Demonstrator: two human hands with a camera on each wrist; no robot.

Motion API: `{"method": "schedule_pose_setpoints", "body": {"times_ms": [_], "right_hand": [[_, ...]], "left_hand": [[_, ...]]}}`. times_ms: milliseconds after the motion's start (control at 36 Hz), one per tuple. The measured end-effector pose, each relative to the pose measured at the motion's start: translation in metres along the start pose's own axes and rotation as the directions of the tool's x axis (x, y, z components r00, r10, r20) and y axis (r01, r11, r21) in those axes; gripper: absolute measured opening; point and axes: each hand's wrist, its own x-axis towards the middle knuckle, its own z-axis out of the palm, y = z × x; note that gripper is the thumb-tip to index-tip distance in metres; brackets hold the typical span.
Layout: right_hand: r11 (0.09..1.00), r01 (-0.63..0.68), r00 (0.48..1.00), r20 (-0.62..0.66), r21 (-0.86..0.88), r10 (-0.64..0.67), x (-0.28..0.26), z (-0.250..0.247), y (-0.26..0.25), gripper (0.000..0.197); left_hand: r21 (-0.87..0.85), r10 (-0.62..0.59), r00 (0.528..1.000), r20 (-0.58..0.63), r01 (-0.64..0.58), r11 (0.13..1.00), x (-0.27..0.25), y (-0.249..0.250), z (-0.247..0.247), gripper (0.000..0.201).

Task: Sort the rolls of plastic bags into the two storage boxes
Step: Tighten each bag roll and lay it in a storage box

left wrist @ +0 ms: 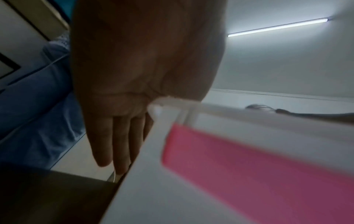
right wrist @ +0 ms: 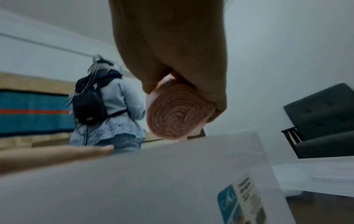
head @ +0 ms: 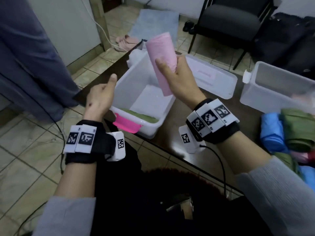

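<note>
A clear plastic storage box with a pink latch (head: 146, 92) sits on the dark table (head: 179, 116), a green roll inside. The right hand (head: 180, 77) grips a pale pink roll of plastic bags (head: 162, 62), tilted above the box. The left hand (head: 100, 97), fingers relaxed, touches the box's side. Next, likely lowering and releasing the roll inside.

A lived-in home room: tiled floor (head: 25, 167), slippers (head: 125, 42), mat (head: 153, 23), dark armchair (head: 228, 23).

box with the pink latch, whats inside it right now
A green roll lies along the near wall of the box with the pink latch; the rest of the floor shows bare. The pink roll hides part of the far side.
</note>
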Motion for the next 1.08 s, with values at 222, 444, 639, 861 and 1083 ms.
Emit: {"method": "schedule_pose_setpoints", "body": {"times_ms": [222,444,639,861,1083], "right_hand": [[0.836,0.068,0.977,0.208,-0.544,0.056,-0.004,0.026,0.013,0.057],[0.588,0.196,0.920,0.355,-0.785,0.168,-0.006,0.039,0.011,0.065],[0.649,0.179,0.823,0.474,-0.740,0.314,0.006,0.048,0.015,0.058],[0.687,0.146,0.745,0.536,-0.712,0.397,0.004,0.045,0.019,0.059],[0.771,0.108,0.765,0.547,-0.628,0.339,-0.001,0.044,0.011,0.050]], "left_hand": [[0.010,0.100,0.995,-0.016,-0.100,0.995,0.005,-0.015,0.013,0.045],[-0.014,0.270,0.951,-0.148,-0.275,0.961,-0.011,-0.028,0.015,0.044],[-0.114,0.317,0.924,-0.215,-0.346,0.931,-0.018,-0.035,0.020,0.036],[-0.138,0.356,0.901,-0.248,-0.396,0.908,-0.022,-0.033,0.021,0.033],[-0.152,0.323,0.916,-0.238,-0.364,0.919,-0.021,-0.032,0.020,0.032]]}}
